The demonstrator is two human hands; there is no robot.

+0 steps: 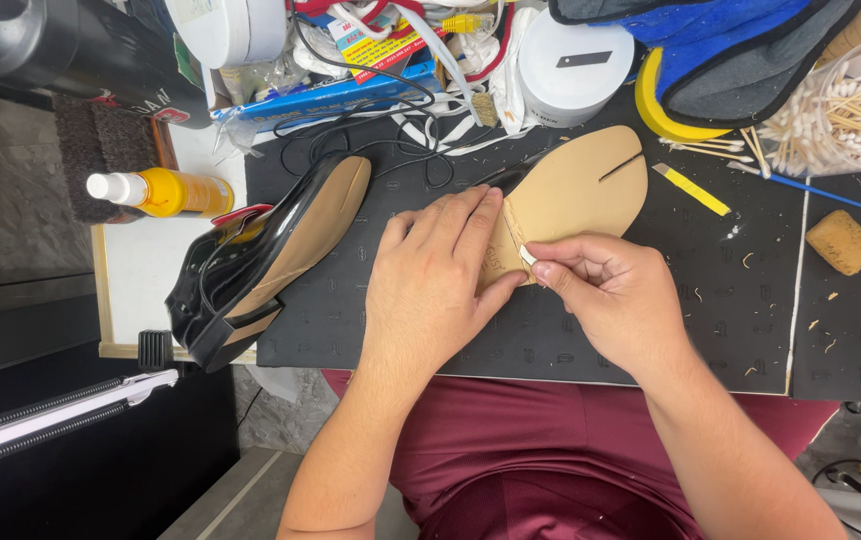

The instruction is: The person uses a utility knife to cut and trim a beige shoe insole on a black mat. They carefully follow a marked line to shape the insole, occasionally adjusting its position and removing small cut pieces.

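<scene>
- The tan shoe sole (pixel 581 190) lies bottom-up on the black mat (pixel 651 320) that covers the counter, and serves as the landmark here; its toe end points away from the person, up and to the right.
- The left hand (pixel 431 280) rests flat on the heel end of the sole, fingers together and pressing down, closed around nothing.
- The right hand (pixel 611 290) sits just right of the heel end, its thumb and forefinger making a closed grip on a small white strip (pixel 528 256) at the sole's edge.
- To the left of the sole, a glossy black shoe (pixel 251 260) lies on its side, its own tan sole turned up, partly off the mat.
- Farther left of the sole than that shoe, a yellow bottle with a white cap (pixel 161 192) lies on its side.
- To the right of the sole lies a yellow blade-like tool (pixel 693 190), and beyond it a clear tub of cotton swabs (pixel 846 115).
- Well to the right of the sole, a tan sponge block (pixel 844 241) sits on the mat.
- Behind the sole's toe end stands a white round container (pixel 571 65), with black cables (pixel 371 130) tangled to its left.
</scene>
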